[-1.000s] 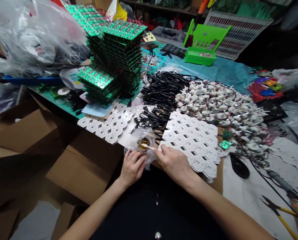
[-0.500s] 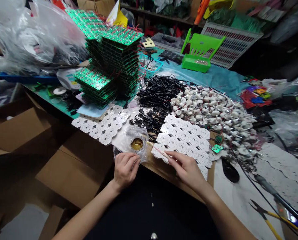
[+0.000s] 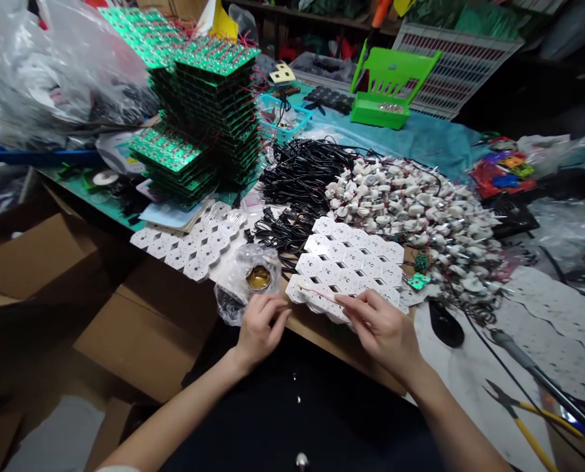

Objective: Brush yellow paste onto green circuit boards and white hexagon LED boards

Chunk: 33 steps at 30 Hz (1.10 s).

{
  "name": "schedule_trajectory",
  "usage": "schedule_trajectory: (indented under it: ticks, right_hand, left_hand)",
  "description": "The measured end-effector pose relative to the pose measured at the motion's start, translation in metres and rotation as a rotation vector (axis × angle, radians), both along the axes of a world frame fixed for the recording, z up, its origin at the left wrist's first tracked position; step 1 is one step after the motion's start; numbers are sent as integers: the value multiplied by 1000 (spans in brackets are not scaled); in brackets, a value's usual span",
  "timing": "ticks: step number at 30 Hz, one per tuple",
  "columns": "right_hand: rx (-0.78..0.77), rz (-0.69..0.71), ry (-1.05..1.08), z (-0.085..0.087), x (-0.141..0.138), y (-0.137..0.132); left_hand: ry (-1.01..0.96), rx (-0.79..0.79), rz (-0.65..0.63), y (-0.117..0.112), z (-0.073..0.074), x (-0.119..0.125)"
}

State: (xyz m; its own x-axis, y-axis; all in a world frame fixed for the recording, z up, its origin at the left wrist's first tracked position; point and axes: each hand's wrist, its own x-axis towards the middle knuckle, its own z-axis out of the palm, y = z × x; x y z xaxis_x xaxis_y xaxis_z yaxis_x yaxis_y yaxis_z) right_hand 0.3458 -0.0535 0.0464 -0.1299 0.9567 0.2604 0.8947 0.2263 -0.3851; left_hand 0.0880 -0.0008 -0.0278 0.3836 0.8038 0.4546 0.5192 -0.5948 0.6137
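Note:
My right hand (image 3: 383, 328) pinches a thin pinkish-white stick (image 3: 320, 294) with a yellowish tip. The stick's far end lies over the near left part of a stack of white circuit panels (image 3: 354, 262) with diamond-shaped holes; whether it touches is unclear. My left hand (image 3: 263, 331) is closed loosely, thumb and fingertips near each other, with nothing seen between them. Just beyond it sits a small round tin (image 3: 259, 278) of amber-coloured material, surrounded by crumpled clear plastic (image 3: 230, 305).
More white panels (image 3: 194, 246) lie left. Behind are black cables (image 3: 306, 170), a heap of white parts with wires (image 3: 410, 203) and tall stacks of green circuit boards (image 3: 218, 105). Yellow-handled pliers (image 3: 518, 413) and a soldering iron (image 3: 532, 370) lie right. Cardboard boxes (image 3: 139, 334) stand below left.
My left hand has moved right, away from the plastic. My right hand has shifted slightly right with the stick, whose tip is now over the white panels rather than beside their edge.

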Motion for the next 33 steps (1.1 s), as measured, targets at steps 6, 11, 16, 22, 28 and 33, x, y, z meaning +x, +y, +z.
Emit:
schedule_trajectory:
  ticks: [6,11,16,22,28,33]
  right_hand:
    - [80,49,-134,-2,-8,8]
    - [173,33,-210,-3,-6,13]
    - [161,-6,-156,3,9,4]
    - [85,4,-126,5,7,-10]
    - [116,50,-186,-4,-10,7]
    - [207,-39,-232,-5,1,13]
  left_hand:
    - [-15,-91,32,8,0,16]
    - [-11,-72,33,9,-2,16]
    - [-53,-52,36,9,-2,15]
    - [-94,-12,40,9,-4,18]
    - [-59,-2,30,7,-5,19]
    - [-62,0,39,5,-3,18]
